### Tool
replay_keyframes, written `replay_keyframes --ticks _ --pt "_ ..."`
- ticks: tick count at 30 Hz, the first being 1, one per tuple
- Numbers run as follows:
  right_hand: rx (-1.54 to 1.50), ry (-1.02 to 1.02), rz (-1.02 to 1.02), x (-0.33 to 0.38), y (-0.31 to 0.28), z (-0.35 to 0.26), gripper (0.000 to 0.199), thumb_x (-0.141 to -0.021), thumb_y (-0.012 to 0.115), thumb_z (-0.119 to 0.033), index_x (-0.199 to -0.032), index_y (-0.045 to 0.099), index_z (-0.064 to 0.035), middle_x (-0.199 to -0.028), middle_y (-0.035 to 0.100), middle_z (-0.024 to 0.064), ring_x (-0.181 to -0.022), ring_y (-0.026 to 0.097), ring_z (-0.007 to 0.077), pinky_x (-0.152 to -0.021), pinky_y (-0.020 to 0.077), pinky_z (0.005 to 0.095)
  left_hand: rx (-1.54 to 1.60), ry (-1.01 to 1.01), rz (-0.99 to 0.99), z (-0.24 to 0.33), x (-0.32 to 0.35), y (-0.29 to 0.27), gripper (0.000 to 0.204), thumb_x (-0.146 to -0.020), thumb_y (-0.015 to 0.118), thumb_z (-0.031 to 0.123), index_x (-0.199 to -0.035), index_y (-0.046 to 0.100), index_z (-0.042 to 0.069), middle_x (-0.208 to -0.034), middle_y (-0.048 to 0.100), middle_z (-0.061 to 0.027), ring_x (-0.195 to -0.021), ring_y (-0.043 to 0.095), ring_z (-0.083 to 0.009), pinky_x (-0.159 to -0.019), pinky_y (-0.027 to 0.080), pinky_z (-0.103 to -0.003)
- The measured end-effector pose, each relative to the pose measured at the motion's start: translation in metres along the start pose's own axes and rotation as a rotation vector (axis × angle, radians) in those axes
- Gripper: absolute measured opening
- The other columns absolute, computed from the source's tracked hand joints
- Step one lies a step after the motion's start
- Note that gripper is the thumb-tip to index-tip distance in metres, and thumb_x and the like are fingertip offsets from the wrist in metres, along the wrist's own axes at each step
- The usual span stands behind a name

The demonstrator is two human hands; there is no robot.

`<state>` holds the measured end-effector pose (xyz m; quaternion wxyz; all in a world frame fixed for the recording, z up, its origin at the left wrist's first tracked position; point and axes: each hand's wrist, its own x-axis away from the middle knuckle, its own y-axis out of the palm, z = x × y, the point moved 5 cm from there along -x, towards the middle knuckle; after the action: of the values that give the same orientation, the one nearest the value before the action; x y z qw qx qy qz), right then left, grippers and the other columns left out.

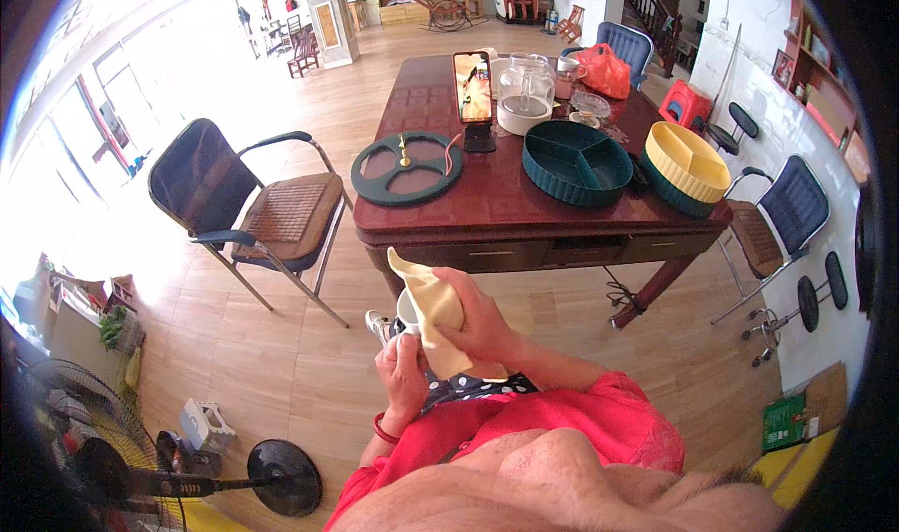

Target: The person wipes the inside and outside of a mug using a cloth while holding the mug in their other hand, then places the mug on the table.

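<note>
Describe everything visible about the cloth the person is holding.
The cloth is pale yellow-beige, soft and thin-looking, maybe a wiping cloth. It is crumpled and draped over a small white cup-like object, with one corner sticking up toward the table edge. The right hand presses it from the right; the left hand grips from below. It is held in the air in front of the dark red wooden table, touching neither table nor floor.

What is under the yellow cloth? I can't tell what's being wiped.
A white cup shows under the yellow cloth, held by the left hand. The right hand presses the cloth over it; most of it is covered.
</note>
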<state>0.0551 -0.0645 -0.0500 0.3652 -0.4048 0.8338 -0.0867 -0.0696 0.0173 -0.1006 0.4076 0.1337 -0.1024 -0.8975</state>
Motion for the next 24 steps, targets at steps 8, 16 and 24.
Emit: replay_keyframes --ticks 8,16,24 --pt "-1.397 0.685 -0.12 -0.018 0.032 0.018 0.038 -0.091 0.046 -0.032 -0.116 0.055 -0.005 -0.096 0.06 0.0048 -0.08 0.055 0.0133 -0.071 0.0457 0.0266 -0.776 0.755 0.106 0.018 0.01 -0.001 0.014 -0.071 0.064 0.001 -0.07 0.051 0.005 -0.058 0.044 -0.0069 -0.056 0.046 -0.0212 -0.05 0.035 -0.03" --pt "-0.62 0.177 0.126 -0.007 0.029 0.003 0.039 -0.093 0.039 -0.043 -0.099 0.059 -0.0112 -0.084 0.06 0.0026 -0.071 0.055 0.0141 -0.061 0.0459 0.0285 -0.243 0.369 0.152 -0.014 -0.001 -0.009 0.01 -0.076 0.06 0.003 -0.084 0.053 0.002 -0.069 0.052 -0.004 -0.071 0.054 -0.0212 -0.063 0.042 -0.033" --pt "-0.618 0.208 0.136 0.022 0.025 0.022 0.041 -0.093 0.039 -0.045 -0.1 0.058 -0.0101 -0.088 0.06 0.0036 -0.074 0.057 0.0143 -0.063 0.0475 0.0288 -0.229 0.235 -0.066 -0.012 -0.003 0.004 0.042 -0.095 0.044 0.035 -0.071 0.053 0.002 -0.062 0.052 -0.0025 -0.058 0.047 -0.0101 -0.05 0.035 -0.025"
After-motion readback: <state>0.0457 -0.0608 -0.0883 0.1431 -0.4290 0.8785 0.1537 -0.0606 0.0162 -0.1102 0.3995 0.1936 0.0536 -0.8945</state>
